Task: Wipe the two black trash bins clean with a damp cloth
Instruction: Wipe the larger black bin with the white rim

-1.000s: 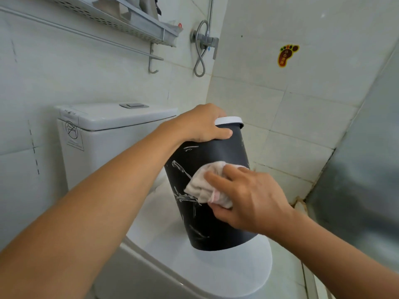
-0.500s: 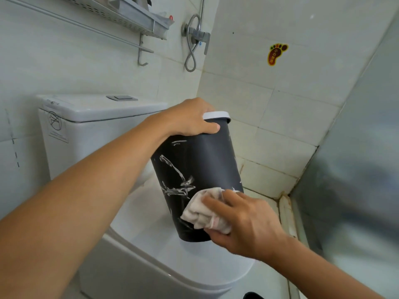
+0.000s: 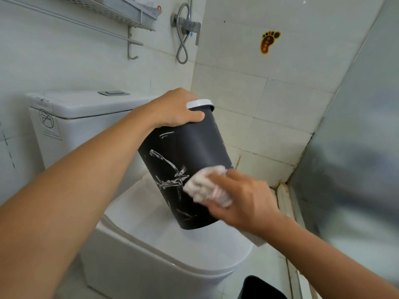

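Hands: two — one bin (image 3: 190,160) gripped, one cloth (image 3: 205,186) pressed.

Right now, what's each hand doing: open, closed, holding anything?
Left hand: closed, gripping the rim of the black trash bin.
Right hand: closed on the cloth, pressing it against the bin.

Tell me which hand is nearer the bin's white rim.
Left. The left hand grips the bin right at the white rim; the right hand presses the cloth low on its side.
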`<state>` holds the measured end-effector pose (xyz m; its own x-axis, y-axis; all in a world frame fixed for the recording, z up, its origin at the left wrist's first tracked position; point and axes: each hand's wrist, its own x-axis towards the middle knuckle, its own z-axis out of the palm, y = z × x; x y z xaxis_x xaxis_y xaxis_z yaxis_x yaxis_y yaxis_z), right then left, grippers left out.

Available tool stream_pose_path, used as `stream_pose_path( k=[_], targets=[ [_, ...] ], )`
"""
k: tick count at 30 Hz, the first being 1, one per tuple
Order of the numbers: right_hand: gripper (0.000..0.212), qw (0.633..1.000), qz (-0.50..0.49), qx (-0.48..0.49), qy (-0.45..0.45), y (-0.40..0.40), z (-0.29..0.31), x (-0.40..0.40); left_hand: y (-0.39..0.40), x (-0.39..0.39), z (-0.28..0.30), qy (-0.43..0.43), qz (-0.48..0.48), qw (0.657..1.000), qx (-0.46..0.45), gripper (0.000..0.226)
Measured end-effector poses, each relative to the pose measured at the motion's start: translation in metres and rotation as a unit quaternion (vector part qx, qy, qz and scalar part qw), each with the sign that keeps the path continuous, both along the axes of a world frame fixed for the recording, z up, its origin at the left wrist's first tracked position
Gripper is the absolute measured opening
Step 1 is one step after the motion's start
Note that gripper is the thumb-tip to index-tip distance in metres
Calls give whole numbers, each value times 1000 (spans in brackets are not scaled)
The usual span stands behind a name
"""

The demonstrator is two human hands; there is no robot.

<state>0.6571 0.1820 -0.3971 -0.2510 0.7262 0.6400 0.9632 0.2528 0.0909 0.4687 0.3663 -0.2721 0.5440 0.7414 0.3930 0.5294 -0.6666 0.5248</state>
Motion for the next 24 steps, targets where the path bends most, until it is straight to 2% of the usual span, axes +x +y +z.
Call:
stream_pose_path(
  k=[2, 4, 6, 8, 10, 14, 16, 18, 22, 24],
  targets=[
    [49, 994, -46, 33, 95, 10, 8, -1, -2, 3, 0, -2, -2, 1000, -1, 35],
    [48, 987, -55, 40, 144, 11, 6, -5, -4, 3, 0, 2, 2, 1000, 5, 36],
    [48, 995, -15, 14, 101, 1, -5, -10, -3, 1, -1, 2, 8, 1000, 3, 35],
    [49, 999, 34, -34, 8, -12, -19, -11, -2, 0, -1, -3, 11, 1000, -3, 34],
    [47, 997, 39, -67, -5, -15, -19, -7, -1, 0, -1, -4, 10, 1000, -4, 33],
    [48, 986, -21, -11, 162, 10, 4, -5, -3, 1, 0, -5, 9, 1000, -2, 31],
    [47, 976, -47, 16, 211, 18, 10, -6, -4, 1, -1, -1, 6, 1000, 4, 33],
    [47, 983, -21, 0, 180, 13, 7, -10, -3, -1, -1, 0, 2, 1000, 3, 32],
    [47, 991, 47, -117, 42, -2, 2, -12, -1, -3, -2, 6, 2, 1000, 5, 27],
    [47, 992, 38, -109, 55, 4, 9, -8, 0, -3, -2, 4, 5, 1000, 7, 26]
  ],
)
